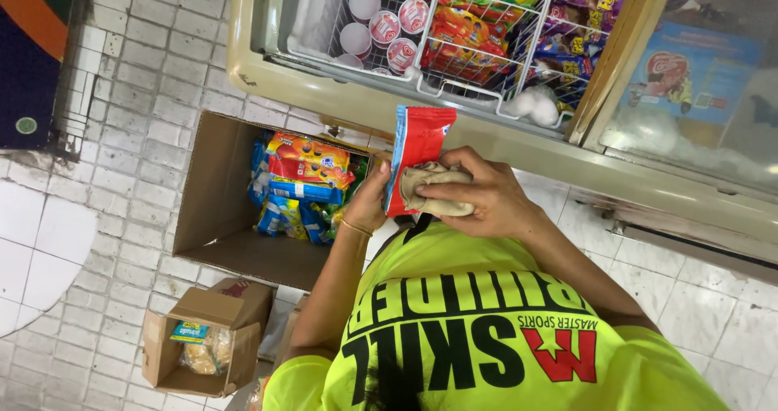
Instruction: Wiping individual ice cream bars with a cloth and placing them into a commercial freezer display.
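Note:
My left hand (369, 202) grips a red, white and blue ice-cream packet (417, 143) by its lower part and holds it upright in front of my chest. My right hand (489, 194) is closed around a crumpled beige cloth (433, 190) and presses it against the packet's side. Both hands are just in front of the cream-coloured rim of an open chest freezer (340, 95). My bright yellow-green shirt (486, 330) fills the bottom of the view.
White wire baskets in the freezer hold round lidded cups (381, 26) and colourful wrapped packets (470, 30). A large open cardboard box (211, 192) with several bright packets (304, 184) stands on the tiled floor at left. A smaller open box (203, 342) sits below it.

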